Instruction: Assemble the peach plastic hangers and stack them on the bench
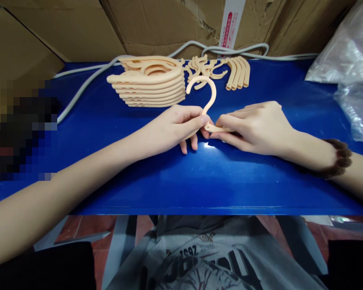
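My left hand [186, 125] is closed on a cream plastic hanger hook [212, 94], its curved end pointing up and to the left. Between the thumb and fingers of my right hand [251, 125] is a cream hanger arm [213, 128] with a small hole near its end. That end meets the base of the hook at my left fingertips; whether the two are joined I cannot tell. Behind my left hand lies a stack of cream hanger pieces [153, 86]. Loose hooks [199, 64] and several curved arms [238, 73] lie farther back.
The blue table [184, 181] has its front edge close to my body. A grey cable [87, 78] runs along the back, before cardboard boxes [169, 28]. Clear plastic bags [345, 52] sit at the right. A blurred-out dark patch [21, 133] covers the left side.
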Tool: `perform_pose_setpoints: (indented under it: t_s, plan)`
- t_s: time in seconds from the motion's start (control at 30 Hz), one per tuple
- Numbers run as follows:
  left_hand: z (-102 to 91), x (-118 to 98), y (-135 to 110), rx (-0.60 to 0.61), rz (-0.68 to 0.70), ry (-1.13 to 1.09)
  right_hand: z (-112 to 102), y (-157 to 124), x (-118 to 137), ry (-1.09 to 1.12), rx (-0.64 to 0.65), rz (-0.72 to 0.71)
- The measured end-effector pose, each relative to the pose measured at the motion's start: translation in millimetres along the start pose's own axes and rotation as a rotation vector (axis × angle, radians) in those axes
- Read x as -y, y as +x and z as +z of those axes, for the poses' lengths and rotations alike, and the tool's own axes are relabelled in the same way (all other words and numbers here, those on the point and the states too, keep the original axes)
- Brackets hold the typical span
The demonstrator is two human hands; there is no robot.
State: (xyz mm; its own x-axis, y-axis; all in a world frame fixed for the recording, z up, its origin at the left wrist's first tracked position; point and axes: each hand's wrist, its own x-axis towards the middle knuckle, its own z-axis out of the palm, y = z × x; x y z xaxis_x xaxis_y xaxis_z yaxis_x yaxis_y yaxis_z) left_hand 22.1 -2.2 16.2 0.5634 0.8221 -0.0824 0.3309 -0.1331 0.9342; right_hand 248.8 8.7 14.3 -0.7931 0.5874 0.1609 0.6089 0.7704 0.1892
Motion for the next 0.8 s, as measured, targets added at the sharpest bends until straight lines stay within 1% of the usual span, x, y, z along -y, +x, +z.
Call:
perform_pose_setpoints:
  t_s: [0.3, 0.8]
  plan:
    - [0.1, -0.4, 0.0, 0.007, 0.003, 0.001, 1.9, -0.1, 0.0, -0.007, -0.028, -0.015]
    - [0.5, 0.3, -0.3, -0.001, 0.002, 0.000, 1.1, -0.1, 0.5, 0.007, -0.023, -0.010]
